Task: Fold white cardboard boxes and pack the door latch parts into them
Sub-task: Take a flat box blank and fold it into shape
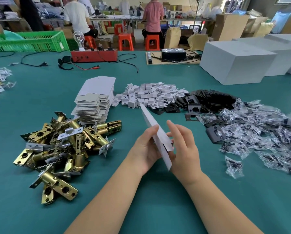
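Note:
A flat white cardboard box blank [151, 122] stands on edge between my two hands, above the green table [158, 200]. My left hand [145, 147] grips its left face with the thumb along the top edge. My right hand [183, 146] holds its right face, fingers stretched along the card. A stack of flat box blanks [94, 100] lies behind to the left. Brass door latches [62, 149] are heaped at the left. Black strike plates [207, 100] and bagged screws [263, 132] lie at the right.
A heap of small white cardboard inserts [149, 96] lies behind the hands. Large white boxes [234, 63] stand at the back right. A red test box [94, 55] with cables and a green crate [28, 41] sit at the far edge. People sit on orange stools beyond.

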Available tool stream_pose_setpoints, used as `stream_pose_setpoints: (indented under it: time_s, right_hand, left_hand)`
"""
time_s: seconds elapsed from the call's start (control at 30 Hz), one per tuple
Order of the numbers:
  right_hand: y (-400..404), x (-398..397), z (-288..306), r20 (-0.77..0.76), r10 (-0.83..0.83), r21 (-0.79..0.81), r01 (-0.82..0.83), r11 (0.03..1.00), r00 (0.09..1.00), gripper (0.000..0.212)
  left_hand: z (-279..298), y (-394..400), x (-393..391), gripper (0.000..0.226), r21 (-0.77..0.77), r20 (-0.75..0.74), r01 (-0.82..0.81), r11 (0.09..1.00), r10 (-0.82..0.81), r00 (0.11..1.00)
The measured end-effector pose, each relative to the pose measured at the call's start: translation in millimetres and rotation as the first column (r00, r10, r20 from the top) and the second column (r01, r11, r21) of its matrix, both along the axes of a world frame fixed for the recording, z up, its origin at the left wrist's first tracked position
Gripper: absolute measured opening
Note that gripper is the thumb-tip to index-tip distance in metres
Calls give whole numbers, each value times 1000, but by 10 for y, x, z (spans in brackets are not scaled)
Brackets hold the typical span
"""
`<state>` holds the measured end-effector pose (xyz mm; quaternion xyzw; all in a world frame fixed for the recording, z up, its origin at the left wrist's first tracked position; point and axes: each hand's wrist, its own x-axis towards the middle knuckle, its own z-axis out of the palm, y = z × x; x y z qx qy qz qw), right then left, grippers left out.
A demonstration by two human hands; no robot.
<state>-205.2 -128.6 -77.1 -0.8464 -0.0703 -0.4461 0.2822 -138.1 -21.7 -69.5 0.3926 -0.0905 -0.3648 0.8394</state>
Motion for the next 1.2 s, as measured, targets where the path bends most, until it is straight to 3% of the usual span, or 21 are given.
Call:
stream_pose_setpoints:
  time_s: [0.13,0.2,0.23,0.3,0.33,0.37,0.4,0.43,0.47,0.5,0.57,0.7,0.87,1.07,1.2]
  right_hand:
    - [-71,55,-21,-61,-65,76,69,995,996,81]
    - [-119,73,-45,-240,80,195,-33,980,967,80]
    - [-167,72,-52,-354,227,311,-115,943,907,80]
    - [-280,51,-28,-470,570,593,-237,770,675,77]
    - [-327,67,-13,-428,700,744,-217,632,571,77]
    - [-353,95,5,-353,771,857,-146,493,531,73]
    - [-353,120,9,-310,764,907,-64,415,565,64]
    - [-329,141,4,-333,692,901,-1,435,641,50]
    - [-290,156,-8,-408,569,843,56,534,714,36]
    - [-249,166,-43,-462,435,775,112,623,773,31]
    - [-220,173,-121,-475,248,708,198,678,845,29]
    - [-261,197,-115,-523,150,657,285,698,839,9]
    - [-241,200,-92,-478,66,640,296,709,876,18]
    - [-238,146,-95,-558,15,502,323,803,830,20]
    - [-276,152,-96,-523,-12,559,354,750,852,38]
  left_hand:
    - [3,-6,19,68,156,118,-151,976,133,984]
    - [-10,-2,63,71,259,208,-280,924,229,951]
    - [-19,21,93,71,308,249,-332,892,262,933]
    - [-36,89,160,50,380,271,-378,844,288,918]
    - [-43,124,190,36,413,275,-374,831,278,920]
    - [-47,150,215,24,444,284,-367,817,260,923]
    - [-54,161,234,18,475,303,-368,800,244,921]
    - [-57,149,244,19,503,326,-377,777,234,916]
    - [-62,130,240,27,538,356,-392,747,220,908]
    - [-65,106,224,38,572,392,-407,712,198,898]
    - [-67,56,165,52,597,452,-430,677,158,878]
    - [-53,2,86,40,545,476,-435,717,162,864]
    - [-31,-57,36,37,513,348,-365,777,201,916]
    - [-7,-18,1,55,519,578,-487,703,132,806]
    - [-14,5,-1,58,526,586,-436,730,60,808]
